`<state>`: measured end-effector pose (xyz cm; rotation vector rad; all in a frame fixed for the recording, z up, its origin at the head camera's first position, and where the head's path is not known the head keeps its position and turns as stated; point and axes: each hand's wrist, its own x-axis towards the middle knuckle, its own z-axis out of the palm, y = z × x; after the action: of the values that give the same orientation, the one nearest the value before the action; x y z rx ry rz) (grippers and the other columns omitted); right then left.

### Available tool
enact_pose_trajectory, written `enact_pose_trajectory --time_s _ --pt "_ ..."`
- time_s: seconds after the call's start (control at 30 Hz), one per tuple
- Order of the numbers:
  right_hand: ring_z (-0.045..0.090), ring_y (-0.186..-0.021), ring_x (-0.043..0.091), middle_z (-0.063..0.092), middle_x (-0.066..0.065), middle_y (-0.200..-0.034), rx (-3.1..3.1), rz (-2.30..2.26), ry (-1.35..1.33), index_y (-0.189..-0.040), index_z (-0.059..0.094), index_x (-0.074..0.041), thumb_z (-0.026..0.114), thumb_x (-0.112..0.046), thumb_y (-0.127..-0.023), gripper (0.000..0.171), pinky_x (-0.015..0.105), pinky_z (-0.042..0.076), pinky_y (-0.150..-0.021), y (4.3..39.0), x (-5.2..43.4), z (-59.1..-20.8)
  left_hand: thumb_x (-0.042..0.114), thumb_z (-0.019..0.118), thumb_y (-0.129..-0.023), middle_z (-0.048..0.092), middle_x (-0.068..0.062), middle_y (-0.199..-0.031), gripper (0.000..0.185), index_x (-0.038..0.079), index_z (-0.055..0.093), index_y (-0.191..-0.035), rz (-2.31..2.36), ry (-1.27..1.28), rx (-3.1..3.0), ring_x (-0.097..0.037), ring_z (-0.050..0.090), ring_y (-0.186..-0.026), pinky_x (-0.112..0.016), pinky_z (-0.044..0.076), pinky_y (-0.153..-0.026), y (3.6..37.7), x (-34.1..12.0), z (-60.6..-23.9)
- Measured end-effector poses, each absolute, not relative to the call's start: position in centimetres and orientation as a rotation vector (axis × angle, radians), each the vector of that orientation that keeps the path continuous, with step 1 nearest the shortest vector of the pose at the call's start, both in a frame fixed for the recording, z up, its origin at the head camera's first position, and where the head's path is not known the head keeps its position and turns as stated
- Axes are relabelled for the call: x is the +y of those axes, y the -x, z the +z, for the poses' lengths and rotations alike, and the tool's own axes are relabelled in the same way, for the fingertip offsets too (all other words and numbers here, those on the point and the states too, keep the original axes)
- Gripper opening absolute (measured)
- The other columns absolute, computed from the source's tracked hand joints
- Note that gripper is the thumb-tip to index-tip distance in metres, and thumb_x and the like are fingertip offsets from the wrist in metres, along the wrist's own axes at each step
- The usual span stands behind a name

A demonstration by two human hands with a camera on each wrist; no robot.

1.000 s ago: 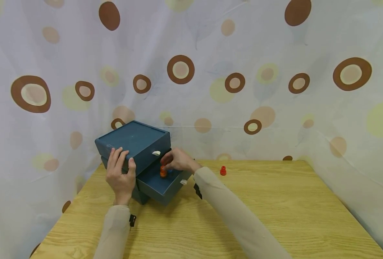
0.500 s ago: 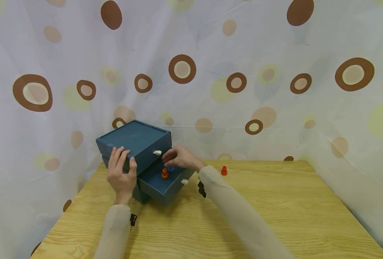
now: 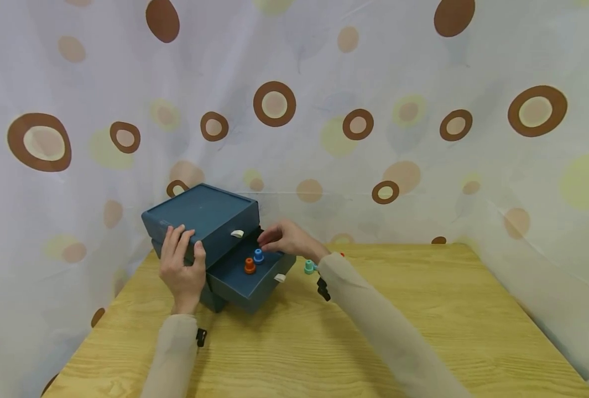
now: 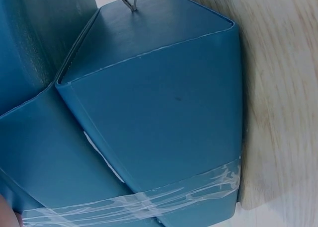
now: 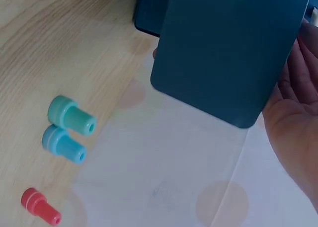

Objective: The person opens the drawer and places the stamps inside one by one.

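Note:
In the head view my left hand (image 3: 182,271) rests on the near left side of a dark blue drawer box (image 3: 202,213), its fingers spread and its thumb near the front edge. A middle drawer (image 3: 254,301) is pulled out towards the right. Inside it stand an orange peg-shaped piece (image 3: 250,266) and a blue peg-shaped piece (image 3: 258,256). My right hand (image 3: 291,240) hovers above the drawer's back right part, fingers loosely bent, with nothing visible between them. The right wrist view shows this hand's palm (image 5: 293,122) beside the drawer's outer wall; its fingertips are hidden.
Right of the drawer, on the wooden table (image 3: 399,309), stand a mint-green piece (image 5: 72,115), a light blue piece (image 5: 63,144) and a red piece (image 5: 40,205). Clear tape (image 4: 144,202) wraps the box's side. A patterned curtain (image 3: 309,149) hangs behind.
My right hand has drawn back to the right and away from the orange piece, uncovering the blue one. Its forearm now covers most of the red piece. The left hand stays on the box.

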<state>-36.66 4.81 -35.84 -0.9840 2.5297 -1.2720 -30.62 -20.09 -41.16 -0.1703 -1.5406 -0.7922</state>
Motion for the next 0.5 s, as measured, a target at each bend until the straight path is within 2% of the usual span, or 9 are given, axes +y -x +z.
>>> enact_pose_trajectory --time_s 0.17,0.3,0.5 --pt "0.069 -0.102 0.021 0.071 0.01 -0.116 2.509 -1.368 0.956 -0.116 0.071 -0.006 0.066 -0.011 -0.092 0.025 0.03 0.057 -0.088 36.2 6.0 -35.9 0.03 0.058 -0.089 0.069 -0.012 -0.122 0.035 0.007 0.075 -0.107 -0.784 0.169 -1.558 -0.034 0.057 -0.127 -0.049 0.041 -0.111 30.6 -20.4 -41.2" --pt "0.069 -0.102 0.03 0.07 0.015 -0.116 2.444 -1.496 0.974 -0.117 0.07 -0.003 0.065 -0.01 -0.092 0.026 0.036 0.058 -0.088 36.2 7.2 -36.1 0.033 0.057 -0.089 0.069 -0.013 -0.122 0.037 0.007 0.075 -0.107 -0.777 0.17 -1.566 -0.033 0.057 -0.127 -0.047 0.041 -0.112 30.5 -20.6 -41.2" --pt "0.069 -0.1 0.02 0.072 0.012 -0.114 2.517 -1.55 0.921 -0.115 0.071 -0.008 0.066 -0.014 -0.092 0.024 0.033 0.057 -0.088 36.4 9.5 -36.6 0.033 0.058 -0.088 0.069 -0.013 -0.122 0.037 0.007 0.075 -0.107 -0.788 0.179 -1.564 -0.034 0.057 -0.127 -0.049 0.041 -0.11 30.6 -20.4 -41.3"
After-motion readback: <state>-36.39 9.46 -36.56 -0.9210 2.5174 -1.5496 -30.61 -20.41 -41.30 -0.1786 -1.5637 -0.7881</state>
